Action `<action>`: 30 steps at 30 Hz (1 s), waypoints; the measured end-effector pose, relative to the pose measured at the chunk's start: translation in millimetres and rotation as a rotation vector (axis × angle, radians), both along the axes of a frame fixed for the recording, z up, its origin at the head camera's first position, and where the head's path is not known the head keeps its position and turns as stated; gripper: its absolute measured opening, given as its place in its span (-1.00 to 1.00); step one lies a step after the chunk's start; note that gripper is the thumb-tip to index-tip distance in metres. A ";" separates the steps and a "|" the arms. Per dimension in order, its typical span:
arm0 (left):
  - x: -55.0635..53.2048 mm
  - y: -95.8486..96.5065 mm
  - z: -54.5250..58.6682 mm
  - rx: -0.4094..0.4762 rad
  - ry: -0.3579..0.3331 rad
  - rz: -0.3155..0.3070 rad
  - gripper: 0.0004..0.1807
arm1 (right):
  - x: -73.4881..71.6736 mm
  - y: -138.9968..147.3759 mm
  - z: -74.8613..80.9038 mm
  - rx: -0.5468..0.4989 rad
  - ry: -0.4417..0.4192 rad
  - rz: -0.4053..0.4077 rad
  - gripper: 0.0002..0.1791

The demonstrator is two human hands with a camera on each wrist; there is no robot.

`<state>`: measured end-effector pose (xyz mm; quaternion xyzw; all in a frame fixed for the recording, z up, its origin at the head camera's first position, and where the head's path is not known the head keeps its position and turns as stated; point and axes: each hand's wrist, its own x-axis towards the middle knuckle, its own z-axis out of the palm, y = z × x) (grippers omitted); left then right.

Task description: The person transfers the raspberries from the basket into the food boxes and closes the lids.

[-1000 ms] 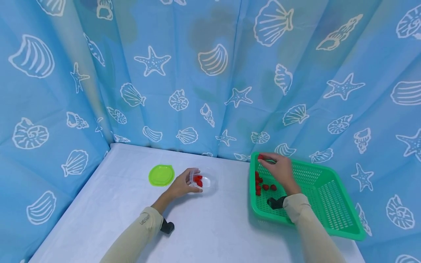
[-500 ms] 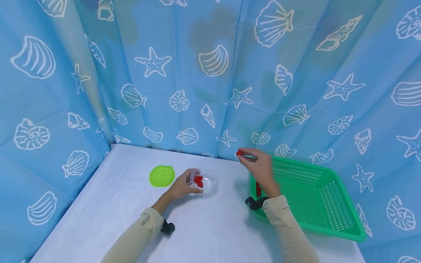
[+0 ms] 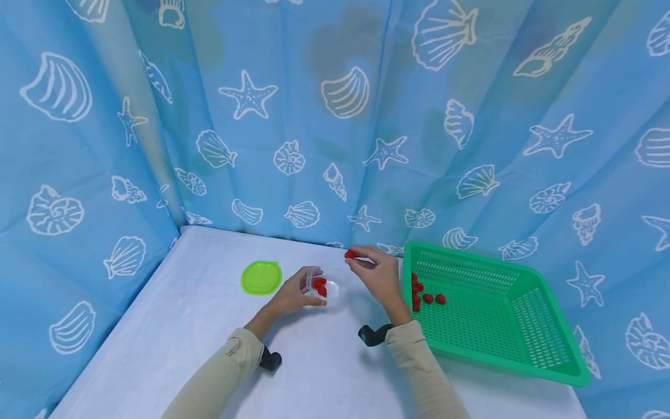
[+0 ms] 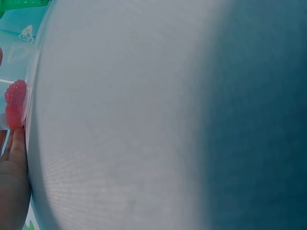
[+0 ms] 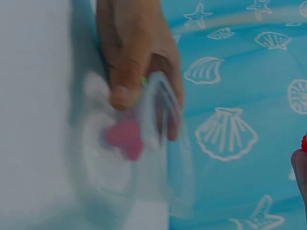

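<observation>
My left hand (image 3: 290,295) grips the side of a clear plastic container (image 3: 335,289) on the table. Several raspberries (image 3: 319,286) lie inside it, and in the left wrist view two raspberries (image 4: 16,103) show through the wall. Between thumb and fingertips, my right hand (image 3: 381,281) pinches another raspberry (image 3: 349,254), held just beyond the container's right side and above the table. In the right wrist view the container (image 5: 177,177) is blurred, with the left hand (image 5: 136,52) around its edge; only a sliver of the right hand (image 5: 301,170) appears there.
A green plastic basket (image 3: 471,256) with several raspberries (image 3: 428,298) at its left end stands on the right. A lime-green lid (image 3: 261,278) lies left of the container on the white-covered table (image 3: 314,372). A blue shell-patterned curtain (image 3: 251,174) hangs behind.
My right hand has moved left, out from over the basket towards the container, carrying the raspberry. The left hand and the container have stayed in place. The head view has shifted slightly.
</observation>
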<state>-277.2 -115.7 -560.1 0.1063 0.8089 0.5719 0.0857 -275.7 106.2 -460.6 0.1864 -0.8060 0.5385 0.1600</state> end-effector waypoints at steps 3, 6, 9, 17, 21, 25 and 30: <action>-0.2 0.9 0.8 -0.015 -0.002 0.014 -0.04 | 2.3 -10.0 -11.6 0.010 -0.020 -0.021 -0.63; 0.5 1.6 2.7 -0.018 -0.005 0.019 -0.04 | 3.3 -18.0 -25.2 0.020 -0.048 -0.039 -0.65; 1.6 2.0 4.6 -0.015 0.000 0.012 -0.03 | 4.2 -23.9 -38.0 0.022 -0.084 -0.037 -0.68; 2.4 0.4 4.8 -0.013 0.016 0.003 -0.07 | 4.7 -35.2 -59.2 0.084 -0.111 0.016 -0.68; 2.0 -0.3 3.6 -0.005 0.014 -0.002 -0.05 | 3.4 -41.2 -64.1 0.134 -0.103 0.034 -0.68; 1.3 -1.6 1.1 0.007 0.016 -0.014 -0.05 | 1.7 -45.9 -67.8 0.169 -0.093 0.063 -0.69; 0.1 -4.1 -0.1 0.024 0.019 -0.023 -0.06 | -2.0 -49.1 -68.2 0.211 -0.081 0.100 -0.67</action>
